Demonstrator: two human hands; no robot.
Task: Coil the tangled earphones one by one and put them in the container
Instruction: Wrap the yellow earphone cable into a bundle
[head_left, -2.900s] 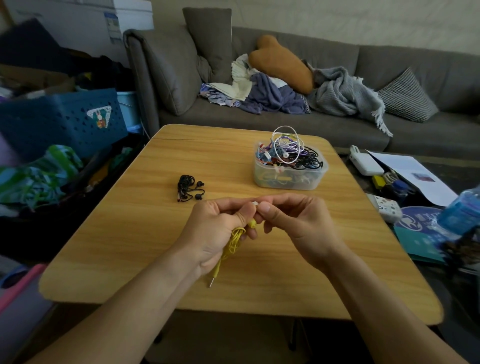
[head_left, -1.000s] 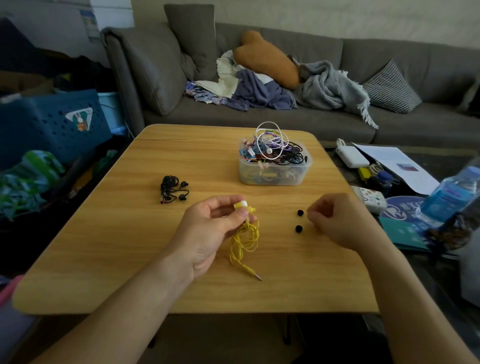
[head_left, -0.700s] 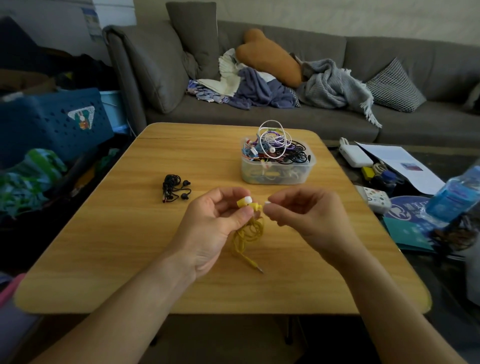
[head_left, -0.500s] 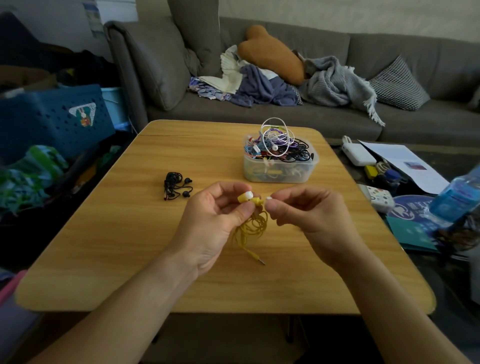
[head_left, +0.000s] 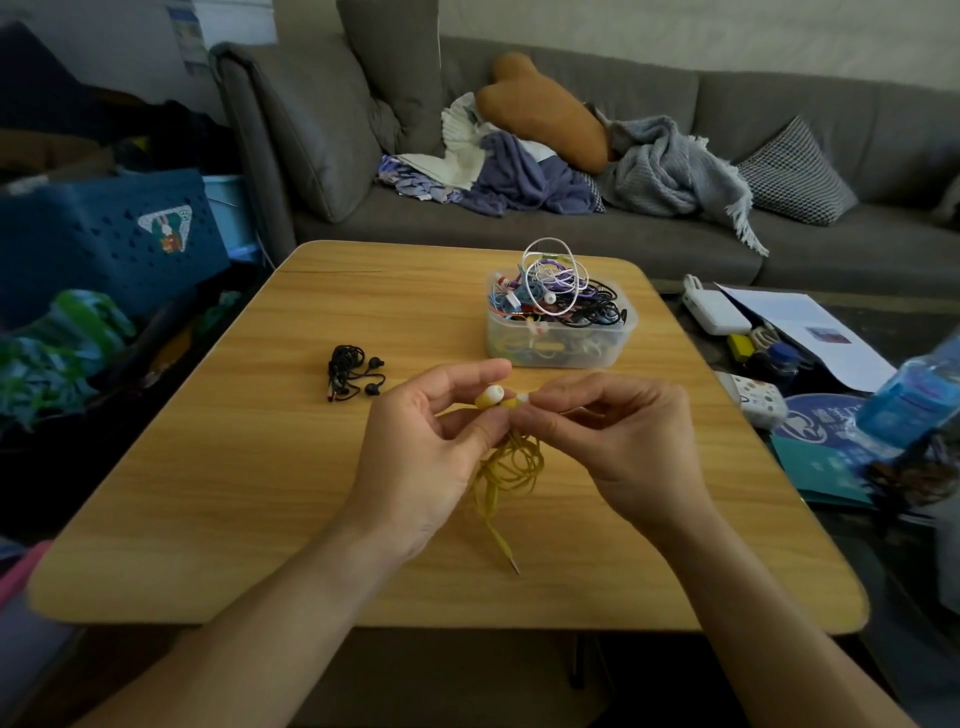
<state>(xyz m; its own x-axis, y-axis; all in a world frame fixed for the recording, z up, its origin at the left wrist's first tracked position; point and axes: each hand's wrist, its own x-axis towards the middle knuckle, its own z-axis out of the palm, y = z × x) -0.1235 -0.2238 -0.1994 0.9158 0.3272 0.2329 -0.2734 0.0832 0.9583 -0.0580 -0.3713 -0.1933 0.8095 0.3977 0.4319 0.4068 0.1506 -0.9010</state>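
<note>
Earphones (head_left: 511, 460), yellow, bunched loosely between both hands above surface (head_left: 249, 467), plug dangling. Left hand (head_left: 421, 452) fingers pinching one bud; right hand (head_left: 618, 441) fingers pinched at the other. Probably fixing buds before coiling; next needs neat wrapping, then drop in container (head_left: 558, 325), already heaped. Black pair (head_left: 353, 376) waiting, near left. Right fingertips' exact hold hard to make out.

No legible text anywhere; white characters on blue round item (head_left: 815, 423) at right too blurred to read, sticker on blue crate (head_left: 167, 228) just a picture.
</note>
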